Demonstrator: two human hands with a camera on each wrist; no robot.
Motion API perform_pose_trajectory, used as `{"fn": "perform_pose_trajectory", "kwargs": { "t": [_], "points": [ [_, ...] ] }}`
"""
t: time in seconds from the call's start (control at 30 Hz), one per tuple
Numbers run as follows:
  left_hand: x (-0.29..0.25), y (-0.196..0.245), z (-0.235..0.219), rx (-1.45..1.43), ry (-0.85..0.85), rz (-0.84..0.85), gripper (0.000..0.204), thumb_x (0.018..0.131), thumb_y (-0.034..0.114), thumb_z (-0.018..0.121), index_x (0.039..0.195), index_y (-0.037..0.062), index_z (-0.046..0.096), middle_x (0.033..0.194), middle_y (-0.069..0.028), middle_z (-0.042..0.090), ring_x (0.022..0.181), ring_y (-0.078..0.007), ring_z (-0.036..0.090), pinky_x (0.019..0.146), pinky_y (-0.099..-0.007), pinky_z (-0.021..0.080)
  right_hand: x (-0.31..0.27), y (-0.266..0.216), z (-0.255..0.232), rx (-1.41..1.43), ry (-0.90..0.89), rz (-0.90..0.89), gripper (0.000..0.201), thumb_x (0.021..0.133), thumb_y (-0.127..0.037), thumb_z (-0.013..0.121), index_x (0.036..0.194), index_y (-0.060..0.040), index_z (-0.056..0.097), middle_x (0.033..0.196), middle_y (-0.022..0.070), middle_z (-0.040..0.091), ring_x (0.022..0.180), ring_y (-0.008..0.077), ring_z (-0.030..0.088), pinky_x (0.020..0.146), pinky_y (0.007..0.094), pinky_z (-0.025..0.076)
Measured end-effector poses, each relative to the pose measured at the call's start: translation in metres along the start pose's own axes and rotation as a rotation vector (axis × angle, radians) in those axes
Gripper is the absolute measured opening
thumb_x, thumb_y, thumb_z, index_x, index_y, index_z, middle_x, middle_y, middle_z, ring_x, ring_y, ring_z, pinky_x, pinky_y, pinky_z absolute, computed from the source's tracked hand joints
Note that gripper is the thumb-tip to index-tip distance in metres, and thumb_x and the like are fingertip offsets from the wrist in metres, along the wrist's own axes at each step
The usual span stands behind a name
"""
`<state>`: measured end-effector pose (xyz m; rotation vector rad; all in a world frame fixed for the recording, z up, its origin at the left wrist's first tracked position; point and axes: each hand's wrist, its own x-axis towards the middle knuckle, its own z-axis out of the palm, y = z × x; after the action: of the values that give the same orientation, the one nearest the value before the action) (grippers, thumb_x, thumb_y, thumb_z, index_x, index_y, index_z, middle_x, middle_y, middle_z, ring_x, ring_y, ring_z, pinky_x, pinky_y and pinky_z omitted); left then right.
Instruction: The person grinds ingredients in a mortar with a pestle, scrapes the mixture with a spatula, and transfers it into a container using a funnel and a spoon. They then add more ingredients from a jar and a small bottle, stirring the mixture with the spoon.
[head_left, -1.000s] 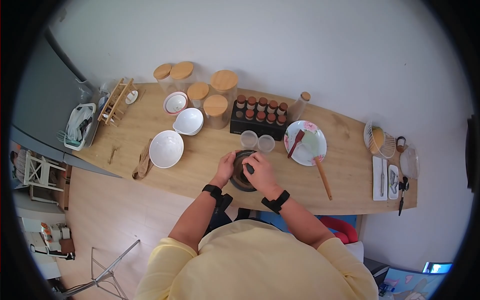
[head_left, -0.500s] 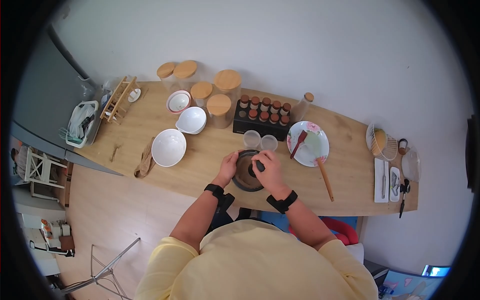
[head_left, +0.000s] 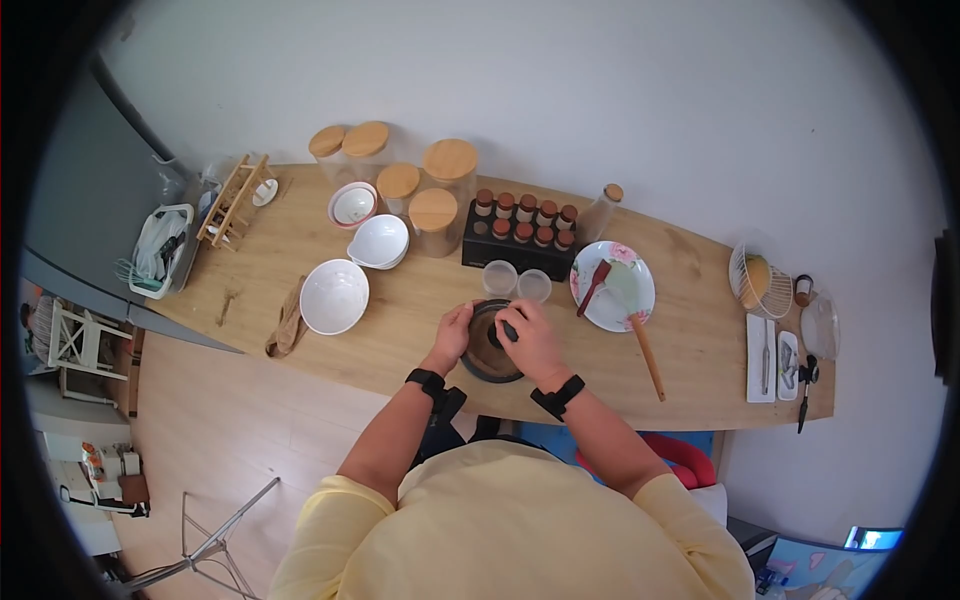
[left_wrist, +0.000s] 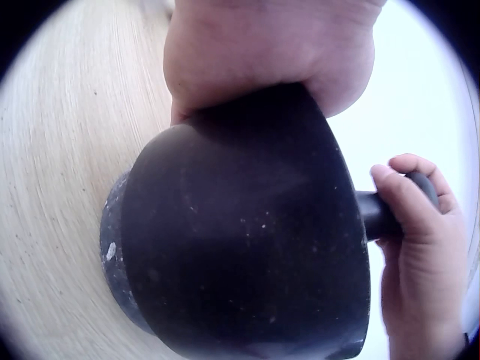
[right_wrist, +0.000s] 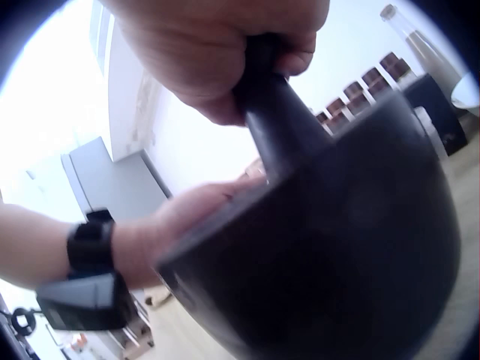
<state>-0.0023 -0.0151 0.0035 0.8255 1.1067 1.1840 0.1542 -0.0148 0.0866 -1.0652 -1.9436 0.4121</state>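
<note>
The left hand is closed on the side and rim of the black mortar; in the left wrist view its palm side lies against the wall of it, while most of its fingers are out of sight. The right hand is closed too; its fingers curl around the upper part of the pestle, whose shaft goes down inside the mortar. The mortar is at the near side of the wooden table, in front of the person; some brown stuff shows inside, but what it is I cannot tell; the lower end of the pestle is hidden, and the right wrist view cuts off the top of the right hand.

I count one mortar and one pestle; just beyond them are two clear cups; to the right is one flowered plate, bearing one red spatula and one green spatula, its wooden handle reaching over the rim. To the left are one large white bowl, one white bowl with a spout, and two small nested bowls; farther, one black rack holds nine small bottles with brown caps, five behind and four in front; around there stand five jars with wooden lids and one corked bottle.
</note>
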Motion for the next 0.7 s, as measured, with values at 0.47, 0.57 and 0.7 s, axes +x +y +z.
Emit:
{"fn": "perform_pose_trajectory", "kwargs": {
  "t": [0.47,0.57,0.7],
  "points": [
    [0.002,-0.003,-0.003,-0.015,-0.002,0.011,0.038,0.098,0.024,0.036,0.112,-0.0041,0.057,0.105,-0.0087,0.062,0.097,-0.0149,0.056,0.088,-0.0262,0.042,0.004,-0.002,0.008,0.038,-0.043,0.024,0.015,0.070,-0.005,0.066,0.083,-0.0089,0.059,0.086,0.0070,0.052,0.087,0.0276,0.054,0.074,0.0360,0.046],
    [0.002,-0.005,-0.002,0.005,0.002,0.031,0.037,0.098,0.024,0.037,0.112,-0.0041,0.057,0.105,-0.0087,0.062,0.097,-0.0145,0.056,0.089,-0.0261,0.042,0.005,-0.009,0.002,0.042,0.021,0.009,0.015,0.070,-0.004,0.066,0.083,-0.0087,0.059,0.086,0.0071,0.052,0.087,0.0280,0.054,0.074,0.0364,0.046],
    [0.002,-0.006,-0.003,0.024,0.004,0.026,0.038,0.098,0.025,0.037,0.112,-0.0043,0.057,0.105,-0.0086,0.062,0.096,-0.0144,0.056,0.088,-0.0261,0.042,-0.002,-0.001,0.010,-0.008,-0.085,-0.013,0.016,0.069,-0.003,0.066,0.083,-0.0081,0.059,0.087,0.0074,0.053,0.086,0.0284,0.054,0.075,0.0367,0.046]
  ]
}}
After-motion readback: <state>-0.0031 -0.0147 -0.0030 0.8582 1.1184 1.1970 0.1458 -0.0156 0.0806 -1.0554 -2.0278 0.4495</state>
